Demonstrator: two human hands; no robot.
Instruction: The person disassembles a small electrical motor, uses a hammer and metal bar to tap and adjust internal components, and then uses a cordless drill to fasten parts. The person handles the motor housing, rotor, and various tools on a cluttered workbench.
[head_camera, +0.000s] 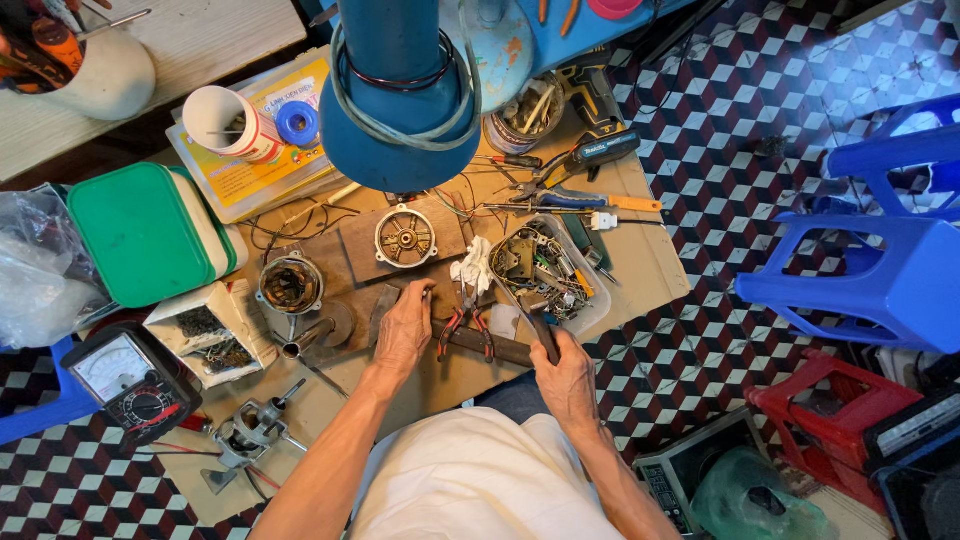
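Left hand (403, 330) rests flat, released, on a dark block beside the red-handled pliers (463, 330) mid-surface (650, 270); right hand (566, 378) grasps a dark-handled tool (545, 338); advise bracing the work firmly and keeping fingers off the tip.

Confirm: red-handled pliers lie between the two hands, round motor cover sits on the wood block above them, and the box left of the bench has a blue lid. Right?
Not quite. The head view shows the box has a green lid, not blue. The rest holds: red-handled pliers lie between the left hand and right hand, and the round motor cover sits on the wood block.
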